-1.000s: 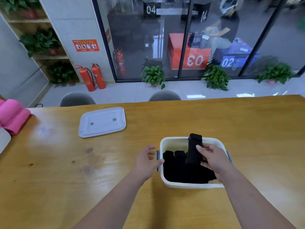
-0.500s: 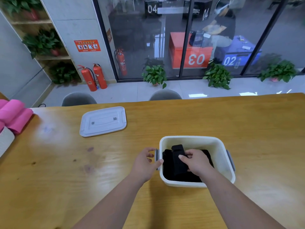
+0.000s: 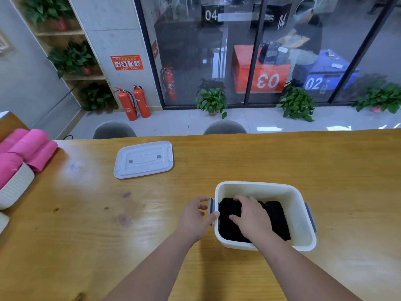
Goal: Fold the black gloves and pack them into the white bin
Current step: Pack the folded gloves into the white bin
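Glass walling (image 3: 217,51) is running across the far side of the room, with potted plants (image 3: 212,102) and two red fire extinguishers (image 3: 132,103) standing on the floor in front of it. Two grey chairs (image 3: 224,127) are sitting tucked against the far edge of a wide wooden worktop (image 3: 303,161), which is filling the near half of the scene.

Near the middle, slightly to the right, a white bin (image 3: 260,187) is standing upright with a grey handle on each side. Its white lid (image 3: 144,159) is lying flat on the worktop, well apart to the far left. At the left edge, pink rolls (image 3: 28,146) are poking out of a white basket (image 3: 15,187).

Inside the bin, the folded black gloves (image 3: 277,218) are lying packed side by side, filling its floor.

A person's right hand (image 3: 251,218) is reaching into the bin and resting on top of the left-hand gloves, its fingers (image 3: 245,199) lying loosely spread and lightly bent over the fabric, pressing rather than gripping. The left hand (image 3: 195,218) is bracing the bin from outside, its thumb tip touching the left rim and its fingers relaxed and apart just beside the left handle (image 3: 211,206), holding nothing.
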